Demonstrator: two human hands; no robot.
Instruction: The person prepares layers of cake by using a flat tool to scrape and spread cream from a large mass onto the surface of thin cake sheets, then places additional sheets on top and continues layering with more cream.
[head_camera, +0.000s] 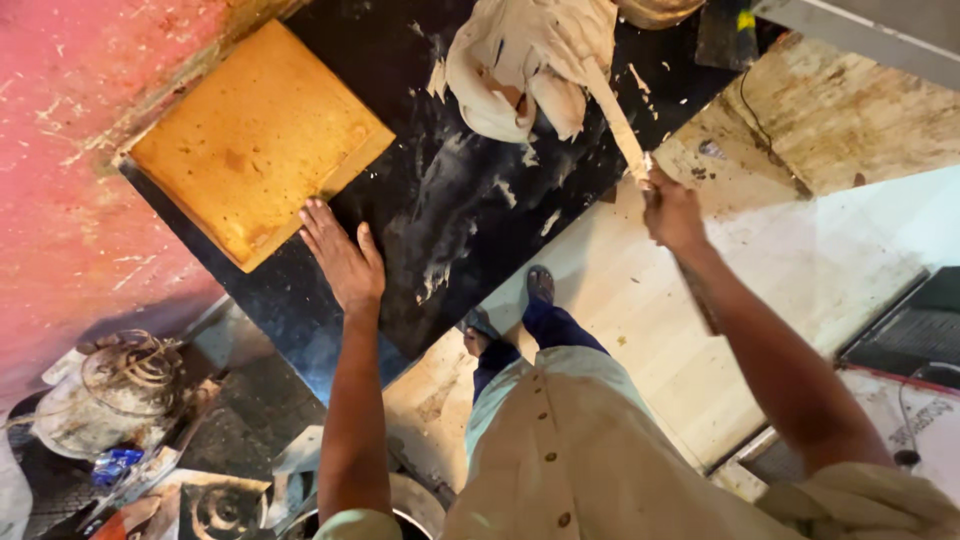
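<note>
My left hand (343, 260) lies flat, fingers apart, on a black countertop (440, 210), its fingertips at the edge of a square yellow-brown slab (250, 140). My right hand (672, 208) is closed on a long wooden stick (620, 125). The stick reaches up to a large lump of pale dough (525, 65) lying on the countertop near the top edge. Smears of dough or flour streak the black surface between the lump and my left hand.
A pink wall (70, 150) borders the countertop on the left. Beige floor tiles (640, 300) and my sandalled feet (540, 285) lie below. A pot with wire coils (120, 385) stands at the lower left. A dark mat (915, 325) lies at the right.
</note>
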